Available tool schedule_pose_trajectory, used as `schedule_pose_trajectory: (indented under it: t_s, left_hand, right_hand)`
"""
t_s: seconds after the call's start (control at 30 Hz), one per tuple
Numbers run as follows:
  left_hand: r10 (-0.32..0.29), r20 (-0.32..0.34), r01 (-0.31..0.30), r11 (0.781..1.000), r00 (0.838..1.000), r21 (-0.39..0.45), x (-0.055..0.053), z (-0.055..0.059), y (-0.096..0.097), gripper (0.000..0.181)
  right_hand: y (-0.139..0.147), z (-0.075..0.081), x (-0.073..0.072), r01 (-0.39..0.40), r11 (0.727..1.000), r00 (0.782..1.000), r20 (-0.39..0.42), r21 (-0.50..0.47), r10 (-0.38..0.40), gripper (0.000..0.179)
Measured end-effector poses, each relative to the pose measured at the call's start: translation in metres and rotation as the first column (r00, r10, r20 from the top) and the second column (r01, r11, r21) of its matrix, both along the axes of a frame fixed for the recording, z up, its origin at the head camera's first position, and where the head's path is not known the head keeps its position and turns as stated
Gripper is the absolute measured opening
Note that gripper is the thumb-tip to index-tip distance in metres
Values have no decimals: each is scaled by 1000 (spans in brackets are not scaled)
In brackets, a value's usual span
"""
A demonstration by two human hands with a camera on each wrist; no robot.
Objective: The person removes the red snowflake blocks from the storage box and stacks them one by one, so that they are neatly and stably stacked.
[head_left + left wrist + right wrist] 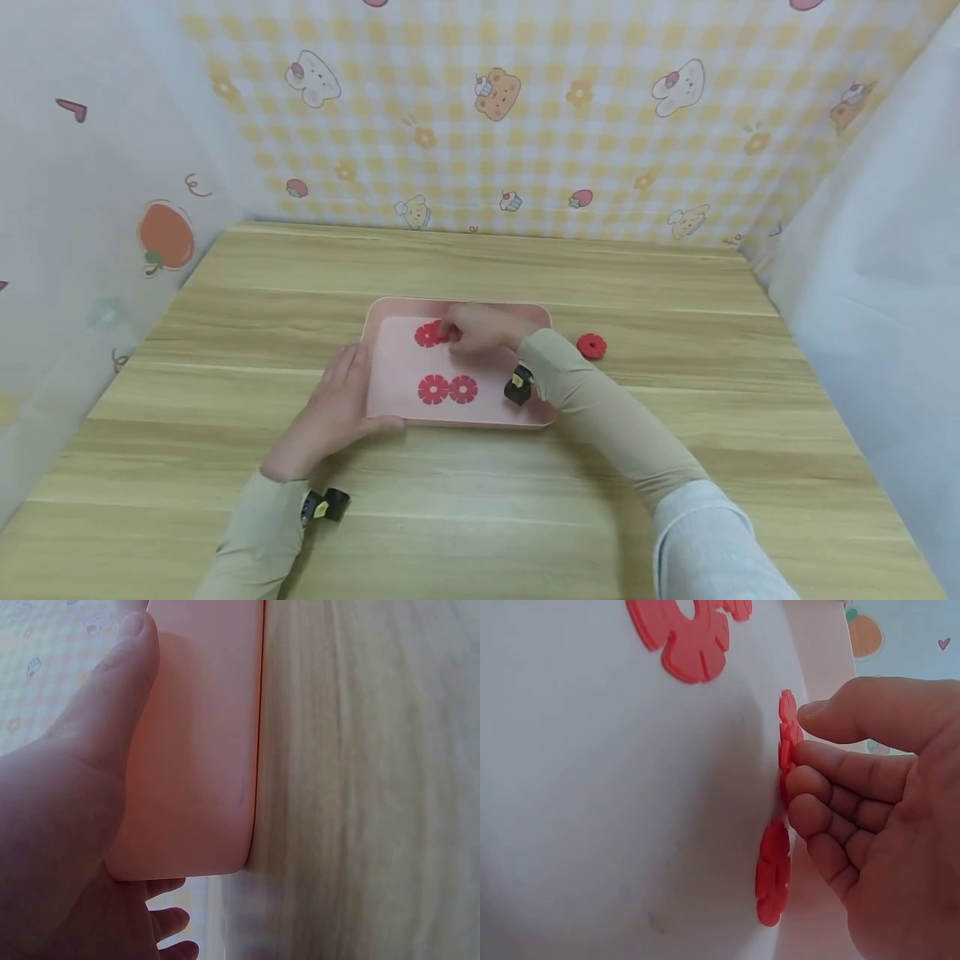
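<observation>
My left hand (pixel 333 412) rests against the near-left corner of a shallow pink tray (pixel 510 421). Its straight thumb lies along the front wall (pixel 199 765), and its fingers lie against the left side. Reaching over the tray, my right hand (pixel 476 327) has curled fingers and pinches a red notched interlocking disc (pixel 787 739), which those fingers partly hide. Beside it is another red disc (pixel 772 877), seen nearly edge-on in the right wrist view. Closer to the front wall, a left disc (pixel 432 389) and a right disc (pixel 463 389) lie side by side.
Outside the tray, a red disc (pixel 592 346) lies on the wooden table (pixel 465 517) to the right. A yellow checked backdrop (pixel 540 158) stands behind the table, with pale sheets at both sides. A small black camera is strapped to each wrist.
</observation>
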State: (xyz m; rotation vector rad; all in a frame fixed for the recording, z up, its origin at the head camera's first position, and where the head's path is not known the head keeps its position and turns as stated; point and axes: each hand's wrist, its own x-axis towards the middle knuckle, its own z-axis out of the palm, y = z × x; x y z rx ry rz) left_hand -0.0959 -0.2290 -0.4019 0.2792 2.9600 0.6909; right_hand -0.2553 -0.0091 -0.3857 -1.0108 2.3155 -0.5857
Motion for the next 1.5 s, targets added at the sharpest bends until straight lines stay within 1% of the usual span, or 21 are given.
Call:
schedule_pose_trajectory:
  t_s: [0.2, 0.43, 0.5, 0.63, 0.7, 0.77, 0.9, 1.0, 1.17, 1.27, 1.33, 1.5]
  left_hand:
    - [5, 4, -5, 1000, 1000, 2, -1, 2, -1, 124]
    - [1, -6, -1, 1000, 1000, 6, -4, 3, -3, 124]
    - [-3, -8, 3, 1000, 1000, 9, -4, 2, -3, 124]
    - [-1, -3, 1, 1000, 1000, 10, -4, 1, -4, 124]
    - [0, -2, 0, 1000, 1000, 11, -4, 0, -4, 124]
    - [1, -1, -1, 1000, 1000, 12, -4, -1, -4, 124]
    - [-2, 1, 2, 1000, 1000, 12, -4, -2, -3, 125]
    - [-5, -5, 5, 1000, 1000, 15, -5, -2, -2, 125]
    - [-7, -8, 7, 1000, 1000, 23, -5, -2, -2, 125]
    - [-2, 9, 2, 1000, 1000, 21, -5, -2, -1, 125]
    - [2, 18, -2, 1000, 1000, 18, -5, -2, -1, 126]
    - [-5, 6, 4, 1000, 1000, 20, -5, -2, -1, 126]
  right_hand:
    - [-6, -1, 3, -34, 999, 999, -11, 31, 35, 24]
    - [-13, 1, 11, -107, 993, 994, -10, 56, 108, 26]
    - [-13, 0, 12, -97, 994, 995, -12, 43, 97, 26]
    - [-11, -1, 11, -11, 1000, 1000, -12, -17, 11, 29]
    - [-10, -3, 9, 16, 999, 1000, -16, -43, -16, 33]
    - [-10, -5, 8, 10, 999, 999, -31, -52, -12, 36]
    - [-11, -9, 8, -30, 999, 996, -82, -44, 26, 40]
    - [-13, -11, 9, -52, 998, 992, -116, -36, 47, 39]
    - [-15, -14, 10, -60, 998, 986, -158, -5, 58, 38]
    - [-16, -13, 11, -55, 998, 985, -163, 7, 55, 38]
    - [-17, -13, 12, -44, 999, 987, -153, 14, 46, 40]
    - [-19, -14, 14, -14, 999, 992, -126, 37, 18, 43]
